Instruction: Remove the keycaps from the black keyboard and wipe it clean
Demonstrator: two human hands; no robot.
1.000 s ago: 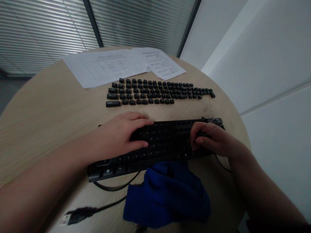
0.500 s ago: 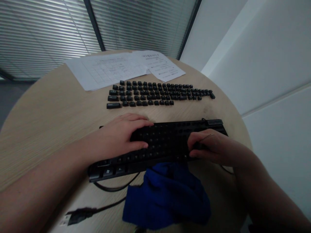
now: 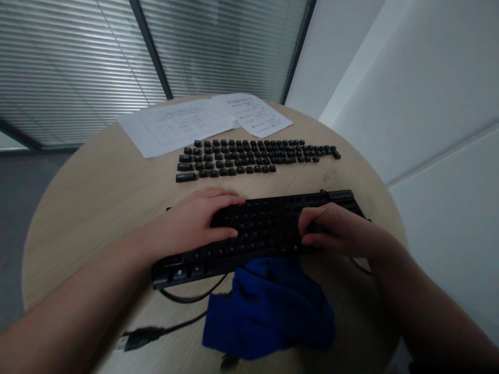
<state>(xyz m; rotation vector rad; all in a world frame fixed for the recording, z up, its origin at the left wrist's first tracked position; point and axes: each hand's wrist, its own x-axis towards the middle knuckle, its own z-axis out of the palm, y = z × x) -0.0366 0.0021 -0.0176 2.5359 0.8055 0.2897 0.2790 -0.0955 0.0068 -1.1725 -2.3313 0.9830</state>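
1. At the centre of my view is the black keyboard point(image 3: 268, 218), lying at a slant on the bench, its left end nearer me.
2. It looks dull and dark, with rows of small stubs across its middle; a few wide keys point(image 3: 180, 272) sit at the near left corner, one bearing a window logo. A smooth panel marks its far right corner.
3. My left grip point(image 3: 202, 218) is released and spread over the keyboard's left part, thumb apart from the fingers.
4. My right grip point(image 3: 317, 228) is curled at the right part; I cannot tell whether it grasps anything.
5. Just beyond, loose black keycaps point(image 3: 241, 156) stand in close rows.
6. On the near side, a crumpled blue cloth point(image 3: 268, 311) lies against the keyboard's edge, beside a black cable point(image 3: 187, 321) with a USB plug point(image 3: 142, 338).
7. The bench point(image 3: 78, 208) is round, pale and wood-grained, shadowed towards me on the right.
8. At its far edge I have printed papers point(image 3: 179, 124), overlapping.
9. Past that I see slatted blinds point(image 3: 78, 57) in dark frames, a plain white wall point(image 3: 440, 104) to the right and grey floor point(image 3: 11, 218) at left. The light is dim.
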